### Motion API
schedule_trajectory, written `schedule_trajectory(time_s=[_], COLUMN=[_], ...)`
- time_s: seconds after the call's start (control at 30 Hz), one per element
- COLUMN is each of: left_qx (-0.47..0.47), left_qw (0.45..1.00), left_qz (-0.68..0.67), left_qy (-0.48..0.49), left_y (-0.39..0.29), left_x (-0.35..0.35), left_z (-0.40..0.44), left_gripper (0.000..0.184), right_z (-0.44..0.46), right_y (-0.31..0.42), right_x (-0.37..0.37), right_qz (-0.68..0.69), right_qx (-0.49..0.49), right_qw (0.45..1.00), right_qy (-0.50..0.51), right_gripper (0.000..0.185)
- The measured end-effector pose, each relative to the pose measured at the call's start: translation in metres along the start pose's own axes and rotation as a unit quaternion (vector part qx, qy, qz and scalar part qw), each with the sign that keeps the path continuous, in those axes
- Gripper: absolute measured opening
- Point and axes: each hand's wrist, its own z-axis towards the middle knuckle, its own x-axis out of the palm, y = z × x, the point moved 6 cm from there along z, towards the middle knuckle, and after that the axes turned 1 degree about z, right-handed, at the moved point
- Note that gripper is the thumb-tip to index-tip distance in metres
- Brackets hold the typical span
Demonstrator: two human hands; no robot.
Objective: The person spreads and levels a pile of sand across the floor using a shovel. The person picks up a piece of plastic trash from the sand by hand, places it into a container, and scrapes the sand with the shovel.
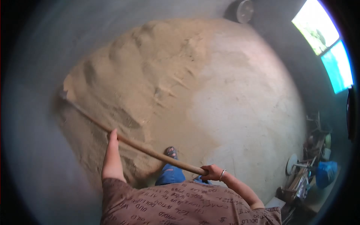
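Note:
A long wooden-handled tool (150,151) runs slantwise across the view in front of my body. My left hand (113,135) is closed around the middle of its shaft. Near the handle's end, my right hand (212,172), with a bangle (222,174) on the wrist, is wrapped round the wood. The tool's head (63,93) is dark and blurred at the far left edge of a wide spread of sand (123,75), beside the wall; its kind cannot be made out. Ridges and furrows mark the sand's surface.
Pale floor (247,101) borders the sand on the right. A round fan-like object (245,11) stands at the back wall. Along the right side lie a blue bag (326,174) and a jumble of wooden pieces (300,182), below a window (318,28). My sandalled foot (171,152) is at the sand's edge.

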Motion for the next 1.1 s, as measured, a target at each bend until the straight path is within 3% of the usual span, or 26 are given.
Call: schedule_trajectory(time_s=[0.03,0.1,0.2,0.27,0.4,0.43,0.53,0.63,0.73,0.93,1.1], left_qx=[0.009,-0.058,-0.147,-0.184,-0.288,-0.293,-0.284,-0.333,-0.305,-0.345,-0.311], left_qw=[1.0,0.998,0.982,0.974,0.934,0.926,0.922,0.914,0.92,0.895,0.902], left_qz=[-0.011,-0.022,-0.091,-0.118,-0.187,-0.179,-0.161,-0.092,-0.069,-0.092,-0.07], left_qy=[-0.016,0.008,0.076,0.06,0.102,0.156,0.208,0.211,0.238,0.269,0.292], left_y=[-0.005,0.007,0.078,0.13,0.227,0.233,0.301,0.305,0.316,0.307,0.351], left_x=[0.012,0.047,0.088,0.114,0.177,0.196,0.23,0.26,0.295,0.364,0.419], left_z=[-0.038,-0.109,-0.171,-0.221,-0.339,-0.388,-0.428,-0.494,-0.524,-0.583,-0.571], left_gripper=[0.04,0.009,0.008,0.014,0.03,0.032,0.023,0.019,0.02,0.018,0.028], right_z=[-0.011,-0.048,-0.129,-0.191,-0.326,-0.36,-0.448,-0.501,-0.545,-0.591,-0.593], right_y=[-0.012,-0.036,-0.076,-0.105,-0.164,-0.171,-0.181,-0.171,-0.162,-0.16,-0.173], right_x=[-0.004,-0.017,-0.041,-0.056,-0.084,-0.089,-0.112,-0.134,-0.16,-0.198,-0.21], right_qz=[-0.074,-0.167,-0.257,-0.288,-0.378,-0.396,-0.436,-0.467,-0.495,-0.548,-0.556], right_qx=[-0.005,0.093,0.204,0.239,0.176,0.159,0.138,0.141,0.139,0.139,0.154], right_qw=[0.997,0.98,0.938,0.911,0.848,0.829,0.759,0.72,0.675,0.569,0.566], right_qy=[-0.024,-0.048,-0.108,-0.171,-0.326,-0.362,-0.464,-0.494,-0.529,-0.597,-0.588], right_gripper=[0.038,0.032,0.017,0.011,0.007,0.008,0.008,0.009,0.01,0.008,0.007])
